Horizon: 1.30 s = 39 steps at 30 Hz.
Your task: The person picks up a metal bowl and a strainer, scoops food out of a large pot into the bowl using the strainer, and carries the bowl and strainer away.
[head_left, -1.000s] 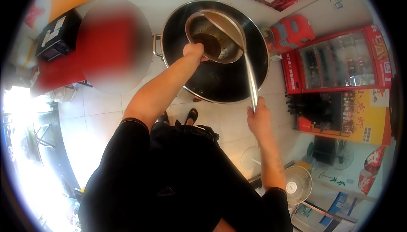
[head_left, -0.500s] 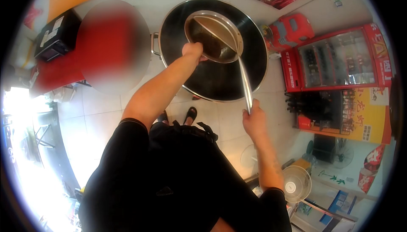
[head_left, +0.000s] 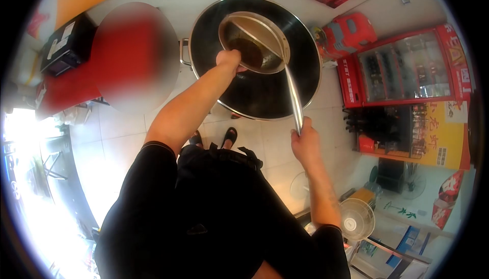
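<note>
My left hand (head_left: 229,60) grips the near-left rim of a round metal bowl (head_left: 277,68), which holds dark brown liquid. My right hand (head_left: 306,144) is closed around the end of a long-handled metal ladle (head_left: 294,95). The ladle's head rests inside the bowl and shows as a straight edge across it; its exact shape is hard to make out. Both are over a very large dark-bodied pot (head_left: 300,88) with a shiny rim and a loop handle (head_left: 185,52) on its left. The left fingertips are hidden behind the rim.
A red-covered table (head_left: 76,88) with a black box (head_left: 69,44) stands at left, partly blurred. On the right are a red machine (head_left: 351,30), a red display fridge (head_left: 402,67) and shelves of bottles. A mesh basket (head_left: 356,219) sits lower right, near my right elbow.
The bowl has shifted slightly left and up with my left hand, and the ladle moves a little with it. Both grips stay the same. The whole view has shifted slightly.
</note>
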Tool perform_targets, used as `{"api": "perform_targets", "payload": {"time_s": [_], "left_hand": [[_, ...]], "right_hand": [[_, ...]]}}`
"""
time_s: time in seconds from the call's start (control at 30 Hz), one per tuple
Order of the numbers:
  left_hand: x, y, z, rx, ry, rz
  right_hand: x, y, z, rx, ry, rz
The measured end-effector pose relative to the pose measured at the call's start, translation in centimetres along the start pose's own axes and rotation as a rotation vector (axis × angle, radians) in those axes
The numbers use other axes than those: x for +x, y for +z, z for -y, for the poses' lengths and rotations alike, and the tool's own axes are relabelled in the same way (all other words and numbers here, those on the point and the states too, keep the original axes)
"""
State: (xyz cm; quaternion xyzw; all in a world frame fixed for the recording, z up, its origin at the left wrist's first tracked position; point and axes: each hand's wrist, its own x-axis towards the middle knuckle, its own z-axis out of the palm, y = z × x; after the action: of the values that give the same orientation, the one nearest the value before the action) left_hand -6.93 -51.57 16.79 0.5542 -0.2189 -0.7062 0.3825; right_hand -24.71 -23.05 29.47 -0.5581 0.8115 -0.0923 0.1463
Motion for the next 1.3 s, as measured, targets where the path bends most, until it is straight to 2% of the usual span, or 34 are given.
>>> {"api": "perform_targets", "payload": {"time_s": [0.07,0.4,0.47,0.57,0.77,0.87,0.97,1.07,1.3], "left_hand": [[0.0,-0.1,0.0,-0.015,0.003,0.018],[0.7,-0.1,0.2,0.039,-0.009,0.048],[0.6,0.2,0.3,0.017,-0.001,0.045],[0.3,0.2,0.1,0.003,-0.003,0.036],[0.5,0.5,-0.1,0.011,-0.023,0.042],[0.9,0.3,0.0,0.007,-0.012,0.047],[0.7,0.3,0.0,0.014,-0.011,0.05],[0.8,0.2,0.1,-0.022,-0.002,0.057],[0.6,0.3,0.1,-0.014,-0.007,0.048]], "right_hand": [[0.2,0.3,-0.5,0.0,-0.006,0.064],[-0.2,-0.8,0.2,0.028,0.034,0.048],[-0.6,-0.1,0.1,0.015,0.039,-0.008],[-0.7,0.3,-0.6,0.042,0.021,0.05],[-1.0,1.0,-0.8,0.065,0.013,0.006],[-0.8,-0.9,0.4,0.076,0.047,0.049],[-1.0,-0.2,0.3,0.094,0.062,-0.005],[-0.9,0.6,-0.7,0.053,0.006,0.035],[-0.9,0.3,-0.1,0.123,0.065,-0.026]]}}
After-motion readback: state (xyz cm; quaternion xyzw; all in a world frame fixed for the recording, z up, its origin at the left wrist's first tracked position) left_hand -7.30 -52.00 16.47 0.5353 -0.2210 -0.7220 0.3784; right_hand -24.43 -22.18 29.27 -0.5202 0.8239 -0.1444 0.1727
